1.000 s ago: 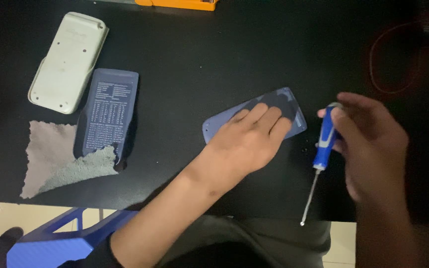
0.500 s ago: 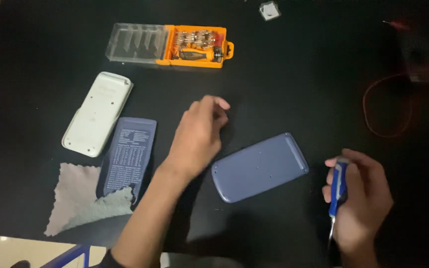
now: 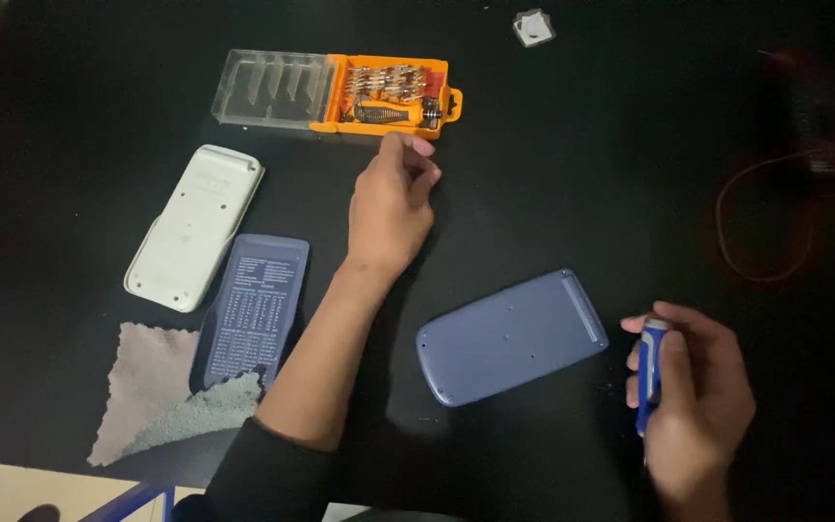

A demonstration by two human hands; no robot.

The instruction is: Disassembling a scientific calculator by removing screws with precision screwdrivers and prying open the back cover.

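My left hand (image 3: 390,198) reaches across the black table, fingers curled together, just below the orange tray of an open screwdriver bit case (image 3: 393,95). Whether it pinches something tiny I cannot tell. My right hand (image 3: 693,396) grips a blue and white screwdriver (image 3: 649,372) at the lower right, shaft pointing down behind the palm. A blue calculator back (image 3: 511,334) lies face down between the two hands, touched by neither.
A white calculator (image 3: 193,225) and a dark blue slide cover (image 3: 251,309) lie at the left, with a grey cloth (image 3: 161,391) below them. The case's clear lid (image 3: 273,89) is folded open. A red cable loop (image 3: 765,222) lies at the right; a small white square (image 3: 532,26) sits at the far edge.
My left hand lifted off the blue calculator back and moved up toward the bit case. My right hand, still holding the screwdriver, dropped toward the lower right.
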